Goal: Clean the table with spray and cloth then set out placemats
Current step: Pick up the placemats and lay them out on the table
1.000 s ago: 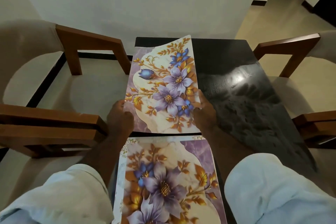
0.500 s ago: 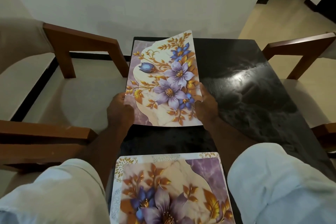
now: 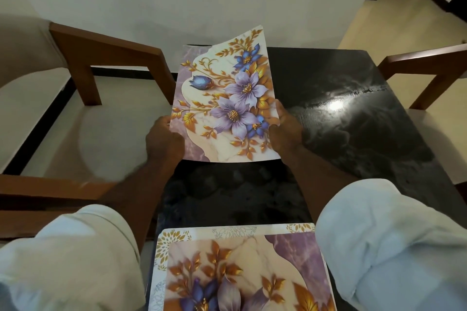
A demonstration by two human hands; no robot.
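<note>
A floral placemat (image 3: pixel 225 101) with purple flowers and gold leaves is held above the far half of the dark glossy table (image 3: pixel 353 118), its far end curling upward. My left hand (image 3: pixel 164 141) grips its left near edge and my right hand (image 3: pixel 285 131) grips its right near edge. A second floral placemat (image 3: pixel 240 270) lies flat on the table's near end between my sleeves. No spray bottle or cloth is in view.
Wooden chairs with pale seats stand on both sides: one at the left (image 3: pixel 108 58) and one at the right (image 3: pixel 429 63). A white wall rises just beyond the table's far edge. Tiled floor shows at the upper right.
Both hands have carried the held placemat farther from the flat one, so a wider strip of bare dark table now shows between the two mats.
</note>
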